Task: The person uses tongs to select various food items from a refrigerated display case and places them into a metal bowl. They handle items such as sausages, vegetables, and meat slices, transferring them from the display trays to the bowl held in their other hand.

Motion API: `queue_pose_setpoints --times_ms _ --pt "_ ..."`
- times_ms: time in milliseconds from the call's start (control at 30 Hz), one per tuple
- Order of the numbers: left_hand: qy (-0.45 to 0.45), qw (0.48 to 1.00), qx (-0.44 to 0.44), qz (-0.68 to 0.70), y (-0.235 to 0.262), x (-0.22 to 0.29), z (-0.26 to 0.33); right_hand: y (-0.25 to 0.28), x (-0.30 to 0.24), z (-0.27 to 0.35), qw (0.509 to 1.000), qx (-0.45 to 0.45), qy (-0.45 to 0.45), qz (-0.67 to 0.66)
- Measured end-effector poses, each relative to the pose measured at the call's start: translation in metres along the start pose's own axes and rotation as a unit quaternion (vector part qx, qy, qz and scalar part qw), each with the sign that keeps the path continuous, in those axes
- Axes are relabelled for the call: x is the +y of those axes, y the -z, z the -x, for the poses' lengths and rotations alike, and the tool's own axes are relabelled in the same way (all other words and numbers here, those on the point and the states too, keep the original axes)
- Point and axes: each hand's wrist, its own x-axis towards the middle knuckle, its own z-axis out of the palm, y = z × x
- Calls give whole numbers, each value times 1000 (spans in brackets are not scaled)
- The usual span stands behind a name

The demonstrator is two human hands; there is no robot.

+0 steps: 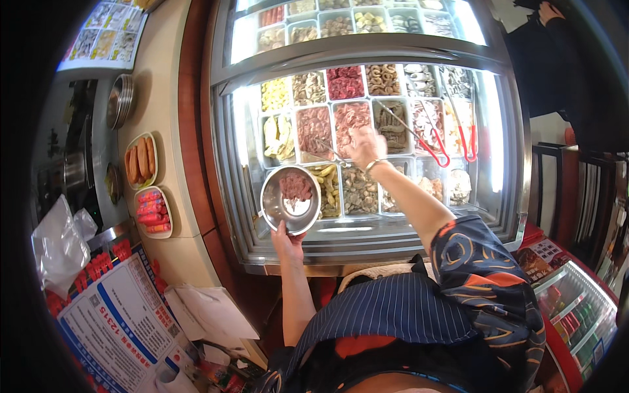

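Observation:
A round stainless steel bowl with a clump of raw sliced meat in it rests in my left hand, whose fingers grip its near rim. To the right, my right hand reaches into a glass-walled display case, a bracelet at its wrist. Its fingers curl down into a white tray of pinkish sliced meat; the fingertips are partly buried and slightly blurred. Left of that tray lies another tray of pink meat, with metal tongs at its near edge, just past the bowl.
Red-handled tongs lie across the trays right of my hand. Several food trays fill the case, bounded by a metal frame. On the left counter stand a dish of sausages, a dish of pink-wrapped sticks and stacked metal bowls.

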Motion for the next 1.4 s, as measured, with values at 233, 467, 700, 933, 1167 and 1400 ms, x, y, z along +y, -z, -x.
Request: queue_pose_setpoints --times_ms 233,467,700,933,1167,1400 --pt "8 1000 -7 -13 2 -1 6 36 147 34 973 115 -195 51" --pt "-11 999 -36 -9 -13 -5 25 28 170 29 974 -21 -218 60" --pt "-30 999 -36 -17 -9 -6 47 18 170 70 929 177 -102 -307" --pt "-21 999 -41 -22 14 -13 49 87 155 178 875 -20 -187 -446" --pt "-26 994 -107 -29 45 -3 13 142 99 255 762 -192 -219 -578" --pt "-46 984 -139 -103 52 -4 -18 125 68 297 826 -127 -178 -519"
